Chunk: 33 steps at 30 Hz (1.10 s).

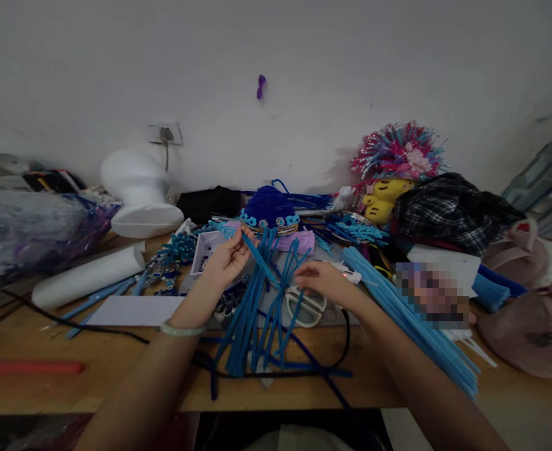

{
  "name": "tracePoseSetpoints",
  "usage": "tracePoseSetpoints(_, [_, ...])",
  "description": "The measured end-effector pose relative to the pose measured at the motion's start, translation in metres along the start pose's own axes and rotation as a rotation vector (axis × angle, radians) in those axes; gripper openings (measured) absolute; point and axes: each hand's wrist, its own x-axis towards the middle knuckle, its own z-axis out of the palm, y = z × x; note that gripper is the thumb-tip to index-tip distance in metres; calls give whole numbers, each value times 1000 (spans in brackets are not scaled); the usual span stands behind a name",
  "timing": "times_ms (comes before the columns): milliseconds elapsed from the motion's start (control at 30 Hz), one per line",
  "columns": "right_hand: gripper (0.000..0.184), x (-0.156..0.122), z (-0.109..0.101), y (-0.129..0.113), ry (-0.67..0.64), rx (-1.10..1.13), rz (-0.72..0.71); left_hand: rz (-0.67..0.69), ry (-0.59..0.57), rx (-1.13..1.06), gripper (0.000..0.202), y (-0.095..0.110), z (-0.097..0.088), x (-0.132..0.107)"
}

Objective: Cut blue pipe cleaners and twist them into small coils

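Here's the loose bunch of light-blue fuzzy stems (252, 307), right in the middle of the tabletop (369, 388) and between the two hands! Its long axis runs far to near, the far end up against a dark-blue velvet piece with beaded trim (269, 210), the loose ends fanning toward the near edge. The left hand (229, 260) is closer to that far end, fingertips pinched on one stem that slants near and right. Over on the right, the right hand (322, 280) curls by the crossing stems; whether it grips, I can't tell. Just beside it, white-handled scissors (309, 302); farther right, a long light-blue stem bundle (383, 289); far left, a white head form (137, 188).
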Motion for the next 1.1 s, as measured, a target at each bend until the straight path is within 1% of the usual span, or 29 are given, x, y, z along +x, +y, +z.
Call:
tracePoseSetpoints(33, [13,-3,-4,0,11,-195,-29,-1,-2,-11,19,0,0,1])
tracePoseSetpoints(100, [12,-9,-7,2,-39,-540,-35,-6,-3,-26,21,0,-1,2])
tracePoseSetpoints(133, [14,-12,-5,3,-69,-676,-28,-6,-3,-31,21,-1,-1,2])
tracePoseSetpoints(167, [17,-14,-3,5,-92,-781,-24,-4,-3,-34,21,-1,-1,3])
tracePoseSetpoints(233, [24,-16,4,9,-107,-918,-46,-1,-5,-31,21,-2,-2,3])
tracePoseSetpoints(333, [33,-14,10,11,-127,-991,-57,11,-13,-23,21,-3,-1,3])
tracePoseSetpoints(433, [42,-10,6,4,-151,-1008,9,14,-8,-16,21,-4,-2,3])
tracePoseSetpoints(600, [34,-11,-19,-25,-264,-1097,54,-4,21,-58,20,-5,-4,5])
tracePoseSetpoints(700, [30,-13,-34,-46,-339,-1228,69,-4,54,-94,20,-6,-3,6])
tracePoseSetpoints(767, [27,-14,-42,-56,-347,-1316,54,-1,84,-122,20,-5,-3,6])
tracePoseSetpoints(867, [27,-13,-49,-60,-317,-1391,9,13,101,-179,21,-4,-3,5])
tracePoseSetpoints(967, [33,-11,-48,-58,-286,-1463,-32,1,79,-202,23,-4,-4,5])
tracePoseSetpoints(1100, [53,-16,-35,-64,-290,-1604,-40,-45,-27,-157,21,-5,-6,3])
